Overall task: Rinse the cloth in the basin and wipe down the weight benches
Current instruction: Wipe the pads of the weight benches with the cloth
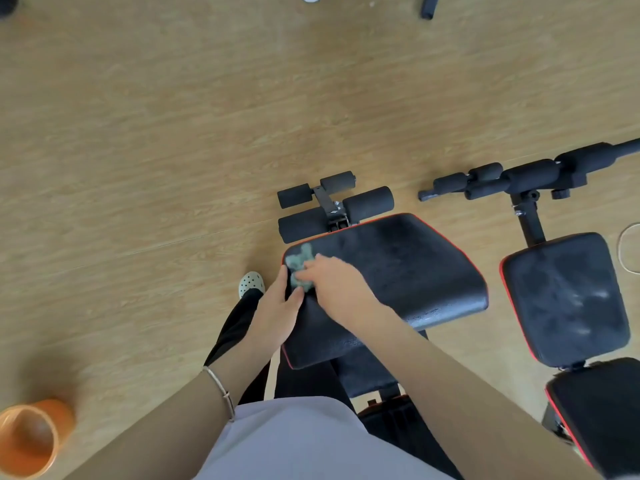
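A small pale green cloth lies on the near-left corner of a black weight bench pad with red piping. My right hand presses on the cloth, fingers spread over it and blurred. At the pad's left edge my left hand rests with its thumb on top and its fingers around the side. A second black bench with dusty streaks stands to the right. The orange basin sits on the floor at the lower left.
Black foam leg rollers stick out beyond the first bench, and more rollers on a bar beyond the second. My foot in a pale clog stands left of the bench. Wooden floor stretches ahead and to the left.
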